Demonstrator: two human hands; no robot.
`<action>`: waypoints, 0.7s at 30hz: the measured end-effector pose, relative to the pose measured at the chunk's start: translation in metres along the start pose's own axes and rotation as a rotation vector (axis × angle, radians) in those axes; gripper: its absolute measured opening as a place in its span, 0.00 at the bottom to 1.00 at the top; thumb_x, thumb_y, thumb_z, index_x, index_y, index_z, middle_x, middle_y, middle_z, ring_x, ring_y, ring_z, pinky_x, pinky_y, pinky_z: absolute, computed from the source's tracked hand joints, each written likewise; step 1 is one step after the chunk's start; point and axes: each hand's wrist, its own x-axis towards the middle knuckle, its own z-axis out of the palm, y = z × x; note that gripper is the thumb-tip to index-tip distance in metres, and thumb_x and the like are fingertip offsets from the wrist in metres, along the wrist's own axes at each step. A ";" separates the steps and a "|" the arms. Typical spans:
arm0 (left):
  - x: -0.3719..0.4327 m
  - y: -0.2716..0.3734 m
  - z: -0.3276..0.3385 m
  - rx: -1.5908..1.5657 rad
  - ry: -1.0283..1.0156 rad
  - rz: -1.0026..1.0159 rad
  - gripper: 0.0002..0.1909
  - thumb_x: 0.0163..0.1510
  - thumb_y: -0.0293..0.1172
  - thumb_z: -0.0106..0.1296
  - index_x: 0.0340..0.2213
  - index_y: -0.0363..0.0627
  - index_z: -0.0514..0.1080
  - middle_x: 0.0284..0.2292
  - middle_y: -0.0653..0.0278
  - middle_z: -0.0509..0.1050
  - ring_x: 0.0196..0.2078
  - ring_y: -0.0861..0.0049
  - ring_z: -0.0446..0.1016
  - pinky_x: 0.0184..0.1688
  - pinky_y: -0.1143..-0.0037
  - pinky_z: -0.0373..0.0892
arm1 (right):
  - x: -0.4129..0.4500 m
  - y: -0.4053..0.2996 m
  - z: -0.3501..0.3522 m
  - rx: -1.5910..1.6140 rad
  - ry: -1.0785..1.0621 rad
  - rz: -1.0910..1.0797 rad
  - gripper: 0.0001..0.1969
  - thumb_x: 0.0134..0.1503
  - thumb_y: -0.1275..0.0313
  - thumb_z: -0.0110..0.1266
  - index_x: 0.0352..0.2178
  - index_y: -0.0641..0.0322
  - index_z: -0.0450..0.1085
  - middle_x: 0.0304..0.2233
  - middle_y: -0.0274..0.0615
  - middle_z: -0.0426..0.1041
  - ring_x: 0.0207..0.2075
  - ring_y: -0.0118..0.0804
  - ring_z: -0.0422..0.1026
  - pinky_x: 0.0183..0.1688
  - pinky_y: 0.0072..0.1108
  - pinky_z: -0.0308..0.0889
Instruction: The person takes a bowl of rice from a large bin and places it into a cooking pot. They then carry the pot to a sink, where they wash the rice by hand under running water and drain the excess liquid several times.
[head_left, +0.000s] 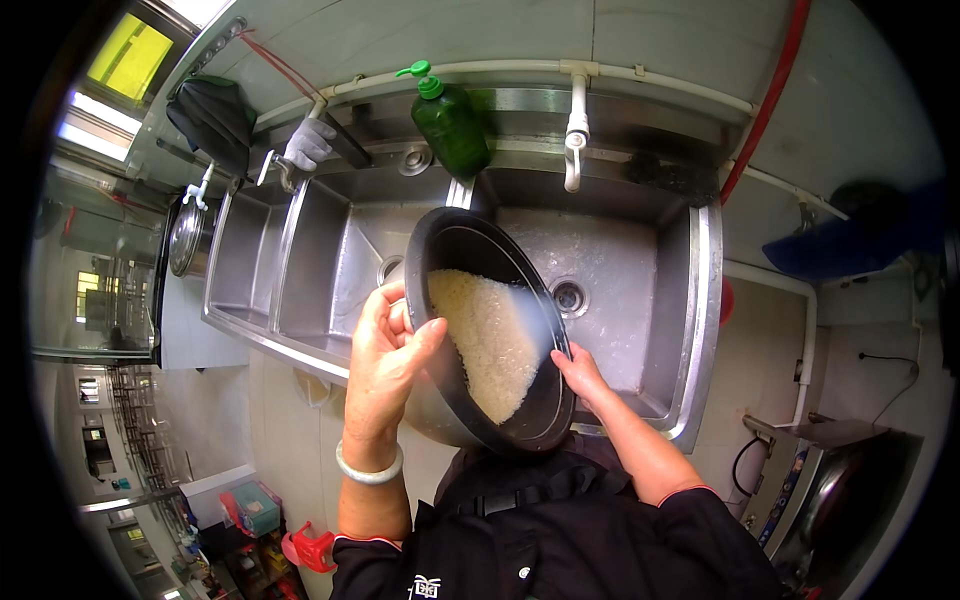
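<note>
A large round cooker pot with a black interior is tilted between my two hands at the front of the steel sink. Wet-looking white rice lies banked across its inside. My left hand grips the rim at the left, thumb on top and fingers curled against the outside. At the right, my right hand holds the opposite rim, its thumb on the edge and its other fingers mostly hidden. Beyond the pot, the right basin has a round drain. A jade-like bangle circles my left wrist.
A green pump bottle stands on the sink's back ledge, left of a white tap. Further left, a grey glove hangs by another tap. A red hose runs down the wall. A steel appliance stands at the right.
</note>
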 end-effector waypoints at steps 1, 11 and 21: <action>0.000 0.001 0.001 0.005 0.000 -0.004 0.22 0.52 0.23 0.56 0.48 0.34 0.61 0.28 0.72 0.72 0.22 0.95 0.66 0.20 0.91 0.61 | 0.000 -0.001 0.000 0.010 -0.013 0.008 0.17 0.60 0.67 0.51 0.46 0.67 0.68 0.37 0.40 0.75 0.39 0.29 0.70 0.44 0.22 0.65; -0.001 -0.001 0.002 -0.011 0.000 -0.002 0.23 0.53 0.27 0.58 0.48 0.34 0.62 0.25 0.72 0.72 0.23 0.93 0.67 0.20 0.90 0.61 | 0.003 0.003 0.002 -0.007 0.010 -0.005 0.17 0.58 0.65 0.51 0.44 0.67 0.69 0.36 0.47 0.76 0.39 0.39 0.73 0.44 0.28 0.66; -0.056 -0.086 -0.112 -0.080 0.402 -0.002 0.20 0.48 0.15 0.46 0.46 0.36 0.63 0.32 0.65 0.74 0.27 0.87 0.70 0.28 0.86 0.66 | -0.023 -0.060 0.002 -0.120 0.341 -0.306 0.27 0.55 0.67 0.54 0.55 0.68 0.61 0.44 0.57 0.73 0.46 0.49 0.73 0.49 0.30 0.66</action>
